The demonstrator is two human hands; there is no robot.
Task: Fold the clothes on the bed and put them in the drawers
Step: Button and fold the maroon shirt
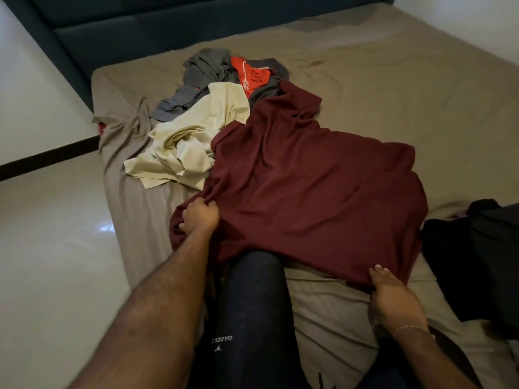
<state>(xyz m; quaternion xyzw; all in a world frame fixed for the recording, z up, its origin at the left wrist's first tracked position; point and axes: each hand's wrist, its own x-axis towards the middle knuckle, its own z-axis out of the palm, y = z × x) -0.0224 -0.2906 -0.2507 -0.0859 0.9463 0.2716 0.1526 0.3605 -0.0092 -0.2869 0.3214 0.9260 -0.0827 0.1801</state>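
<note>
Gripping maroon shirt point(309, 175): left hand point(200, 216) bunched, right hand point(389, 293) pinching.

Maroon shirt point(309, 175) lies spread w/ wrinkles across the taupe bed point(393, 80), near edge draped over the person's knee. Behind it, at the bed's left side, a crumpled cream garment point(191, 138), then a grey garment point(202, 66) & a red-orange tee point(252, 77) w/ white script, all unfolded in a heap.
</note>
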